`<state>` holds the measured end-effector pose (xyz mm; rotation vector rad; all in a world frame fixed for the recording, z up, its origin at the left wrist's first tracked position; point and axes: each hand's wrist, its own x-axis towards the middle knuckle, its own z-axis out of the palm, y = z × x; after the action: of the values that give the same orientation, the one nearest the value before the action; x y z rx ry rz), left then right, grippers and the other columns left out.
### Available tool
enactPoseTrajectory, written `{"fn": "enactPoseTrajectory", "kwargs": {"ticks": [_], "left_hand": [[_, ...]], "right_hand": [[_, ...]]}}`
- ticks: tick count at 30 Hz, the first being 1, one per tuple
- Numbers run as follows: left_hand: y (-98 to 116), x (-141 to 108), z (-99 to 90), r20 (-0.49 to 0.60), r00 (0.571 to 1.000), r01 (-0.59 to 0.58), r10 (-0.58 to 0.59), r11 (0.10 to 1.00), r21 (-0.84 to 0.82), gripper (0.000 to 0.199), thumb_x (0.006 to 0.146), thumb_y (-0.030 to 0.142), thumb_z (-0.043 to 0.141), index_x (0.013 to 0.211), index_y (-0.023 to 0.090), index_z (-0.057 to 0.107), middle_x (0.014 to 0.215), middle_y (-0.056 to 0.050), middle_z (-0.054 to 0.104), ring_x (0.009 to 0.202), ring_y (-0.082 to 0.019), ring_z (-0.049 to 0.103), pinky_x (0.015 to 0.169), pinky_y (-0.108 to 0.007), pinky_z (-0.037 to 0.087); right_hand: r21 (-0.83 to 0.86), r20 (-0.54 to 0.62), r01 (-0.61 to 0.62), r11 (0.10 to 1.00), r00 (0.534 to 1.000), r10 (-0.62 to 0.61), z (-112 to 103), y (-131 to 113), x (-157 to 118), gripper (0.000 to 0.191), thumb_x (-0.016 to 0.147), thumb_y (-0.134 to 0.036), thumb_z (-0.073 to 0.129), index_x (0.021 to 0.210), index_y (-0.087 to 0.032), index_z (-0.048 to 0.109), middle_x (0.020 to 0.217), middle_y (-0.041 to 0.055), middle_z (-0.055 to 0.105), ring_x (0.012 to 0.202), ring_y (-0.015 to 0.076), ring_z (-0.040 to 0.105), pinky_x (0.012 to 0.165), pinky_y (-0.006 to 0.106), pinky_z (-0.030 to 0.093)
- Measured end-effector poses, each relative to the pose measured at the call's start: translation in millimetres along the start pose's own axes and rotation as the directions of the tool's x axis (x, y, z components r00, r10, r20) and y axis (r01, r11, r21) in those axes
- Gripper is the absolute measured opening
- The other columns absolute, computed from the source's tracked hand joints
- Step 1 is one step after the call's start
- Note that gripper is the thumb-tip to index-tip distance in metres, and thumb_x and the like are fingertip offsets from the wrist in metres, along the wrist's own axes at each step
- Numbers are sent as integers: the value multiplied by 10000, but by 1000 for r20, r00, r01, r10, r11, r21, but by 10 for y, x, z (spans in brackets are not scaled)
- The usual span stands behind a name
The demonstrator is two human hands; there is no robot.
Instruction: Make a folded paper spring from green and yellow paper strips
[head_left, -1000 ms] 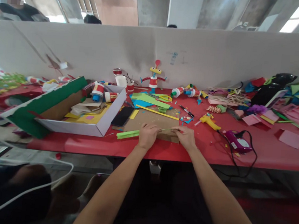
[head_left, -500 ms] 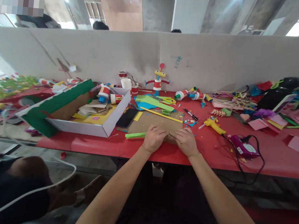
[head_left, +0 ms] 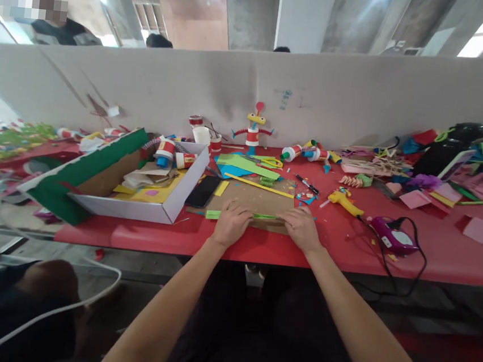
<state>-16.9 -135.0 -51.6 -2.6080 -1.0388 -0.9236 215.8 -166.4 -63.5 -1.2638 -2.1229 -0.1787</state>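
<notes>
Spanning a newly widened gap, a green paper strip [head_left: 263, 217] is pinched between closed fingers of left hand [head_left: 232, 224] and right hand [head_left: 304, 230], its middle exposed.

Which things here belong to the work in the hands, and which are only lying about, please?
In the work:
- light-green paper strip, held by left hand and right hand
- brown cardboard sheet underneath

Apparently only lying about:
- smartphone
- yellow-handled scissors
- black pen
- yellow glue gun
</notes>
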Motion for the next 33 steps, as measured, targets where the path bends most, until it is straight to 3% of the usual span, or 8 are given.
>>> {"fn": "enactPoseTrajectory", "kwargs": {"ticks": [6, 12, 18, 22, 25, 30, 33], "left_hand": [[-27, -6, 37, -12, 1000, -6, 5, 999, -47, 226, 842, 176, 468, 769, 233, 674, 804, -21, 691, 799, -164, 583, 917, -389, 336], [-46, -12, 78, 38, 996, 88, -84, 991, -103, 240, 835, 183, 487, 978, 258, 664, 860, -29, 707, 803, -166, 601, 896, -389, 311], [64, 74, 119, 132, 954, 289, -270, 946, -150, 189, 789, 174, 524, 756, 252, 693, 814, -18, 706, 784, -177, 607, 876, -409, 286], [172, 161, 144, 133, 976, 189, -174, 976, -110, 189, 780, 169, 523, 725, 240, 689, 744, -19, 689, 764, -183, 593, 873, -408, 283], [209, 190, 151, 114, 990, 100, -88, 990, -102, 210, 805, 169, 492, 771, 238, 688, 754, -25, 688, 771, -174, 587, 877, -399, 287], [104, 126, 65, 141, 990, 35, -24, 997, -76, 200, 835, 226, 484, 803, 244, 681, 820, -23, 702, 796, -174, 594, 908, -414, 270], [-18, 47, -13, 179, 982, 70, -53, 993, -92, 205, 845, 240, 477, 825, 245, 681, 854, -17, 706, 799, -166, 607, 902, -398, 292]], "right_hand": [[-50, 20, -49, 998, 999, 50, -12, -29, 9, 203, 851, -166, 508, 906, -230, 693, 850, 19, 719, 817, 160, 578, 789, 326, 288], [-87, 18, -79, 993, 997, 81, -8, -30, 11, 174, 846, -192, 529, 880, -228, 695, 864, 8, 714, 849, 168, 546, 788, 325, 273], [-145, 31, -101, 984, 994, 107, -23, -76, 22, 186, 854, -208, 513, 922, -229, 685, 918, 18, 705, 894, 174, 518, 825, 342, 253], [-184, 91, -4, 983, 996, 21, -32, -159, 75, 224, 867, -260, 500, 1041, -241, 640, 977, 27, 693, 926, 186, 498, 871, 372, 215], [-197, 170, 70, 978, 985, -37, -20, -192, 115, 223, 875, -199, 467, 985, -231, 658, 904, 35, 699, 891, 182, 503, 838, 359, 234], [-187, 162, 42, 981, 987, -12, 10, -148, 99, 199, 854, -160, 487, 901, -191, 678, 823, 44, 692, 829, 180, 517, 741, 322, 278], [-178, 121, 21, 984, 993, 1, 29, -112, 67, 195, 854, -164, 493, 901, -196, 680, 825, 40, 693, 819, 183, 517, 732, 316, 285]]}}
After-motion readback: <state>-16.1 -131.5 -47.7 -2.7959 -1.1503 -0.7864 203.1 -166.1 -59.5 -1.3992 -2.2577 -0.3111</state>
